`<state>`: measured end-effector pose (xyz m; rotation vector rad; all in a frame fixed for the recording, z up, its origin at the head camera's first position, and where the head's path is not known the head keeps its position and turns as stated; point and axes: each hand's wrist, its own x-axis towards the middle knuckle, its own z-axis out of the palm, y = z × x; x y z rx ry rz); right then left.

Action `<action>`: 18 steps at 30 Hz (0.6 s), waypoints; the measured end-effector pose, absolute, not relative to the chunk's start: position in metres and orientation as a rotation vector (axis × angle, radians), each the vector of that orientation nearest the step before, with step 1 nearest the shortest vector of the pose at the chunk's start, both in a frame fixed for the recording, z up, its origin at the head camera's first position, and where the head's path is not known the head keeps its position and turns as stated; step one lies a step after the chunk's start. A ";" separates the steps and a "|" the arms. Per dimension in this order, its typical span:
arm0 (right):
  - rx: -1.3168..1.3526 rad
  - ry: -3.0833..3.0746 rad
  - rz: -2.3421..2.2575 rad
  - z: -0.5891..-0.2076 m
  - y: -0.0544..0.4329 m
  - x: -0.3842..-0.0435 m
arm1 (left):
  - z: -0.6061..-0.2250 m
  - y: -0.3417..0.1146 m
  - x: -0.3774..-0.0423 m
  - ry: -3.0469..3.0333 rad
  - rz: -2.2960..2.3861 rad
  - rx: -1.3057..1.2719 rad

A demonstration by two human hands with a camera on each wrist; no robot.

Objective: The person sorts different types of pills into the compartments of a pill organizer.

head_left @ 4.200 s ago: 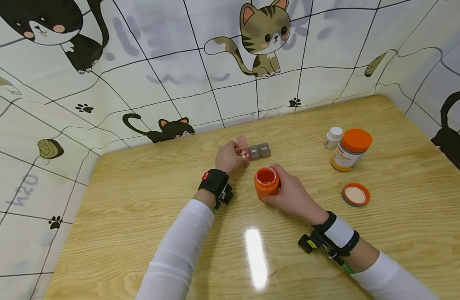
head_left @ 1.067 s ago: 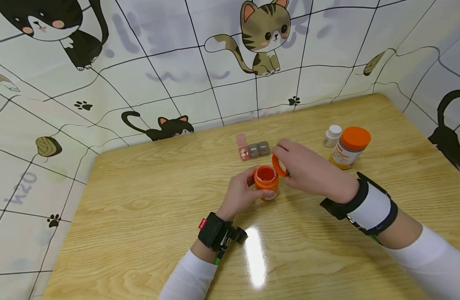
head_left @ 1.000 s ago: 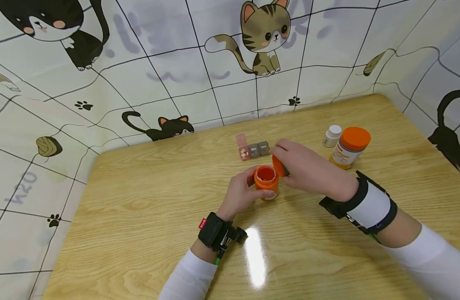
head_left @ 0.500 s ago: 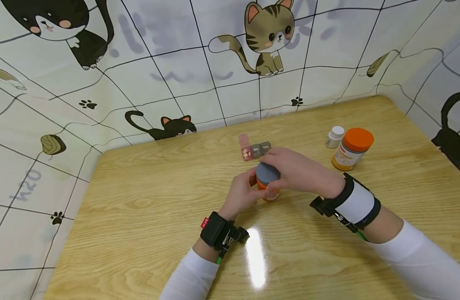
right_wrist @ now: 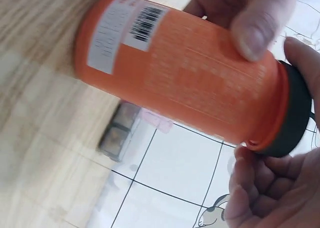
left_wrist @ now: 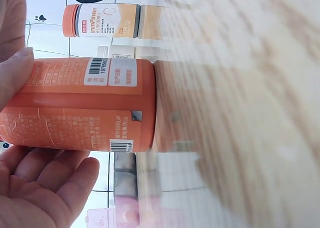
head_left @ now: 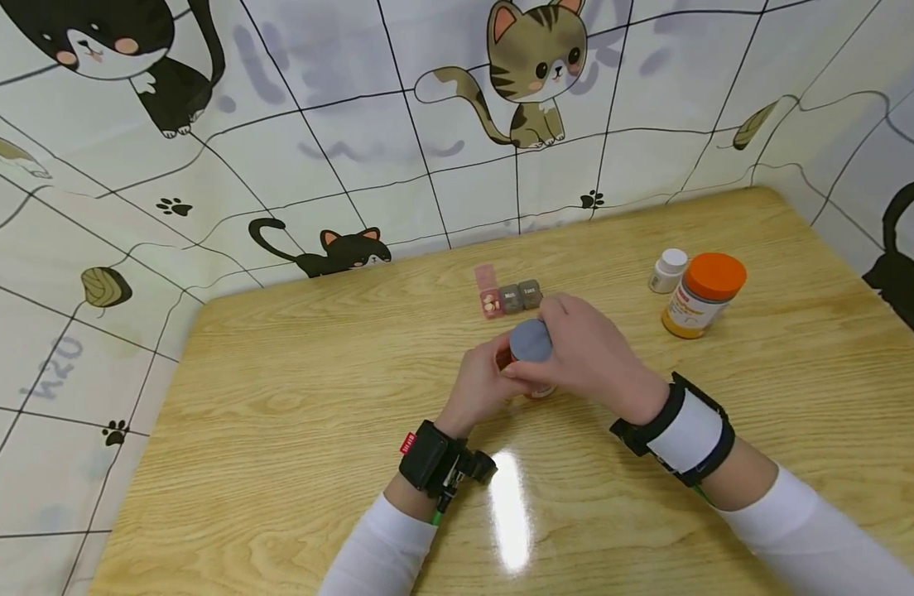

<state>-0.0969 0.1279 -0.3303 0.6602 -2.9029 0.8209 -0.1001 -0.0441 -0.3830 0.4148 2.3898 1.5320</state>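
An orange pill bottle [left_wrist: 85, 103] stands upright on the table, with printed labels and barcodes on its side. My left hand [head_left: 475, 385] holds it round the body, thumb on one side and fingers on the other. A grey lid [head_left: 530, 340] with an orange rim sits on the bottle's mouth. My right hand [head_left: 594, 352] grips this lid by its edge; in the right wrist view the lid [right_wrist: 295, 113] looks slightly tilted. Just behind is a small pill organizer [head_left: 510, 298]. Its pink compartment has the flap [head_left: 485, 277] raised and several pale pills [head_left: 491, 304] inside; its two grey compartments are closed.
To the right stand a small white bottle [head_left: 669, 271] and a larger jar [head_left: 703, 296] with an orange lid and white label. The wooden table [head_left: 300, 397] meets a cat-printed cloth wall [head_left: 397, 190] at the back.
My left hand moved from the pink compartment to the bottle, which my right hand held before. My right hand brought the lid from the table onto the bottle, and its wrist has since turned.
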 end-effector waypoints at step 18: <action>1.282 -2.323 2.480 -0.388 0.173 -0.134 | -0.384 -0.045 -0.100 2.338 1.586 0.501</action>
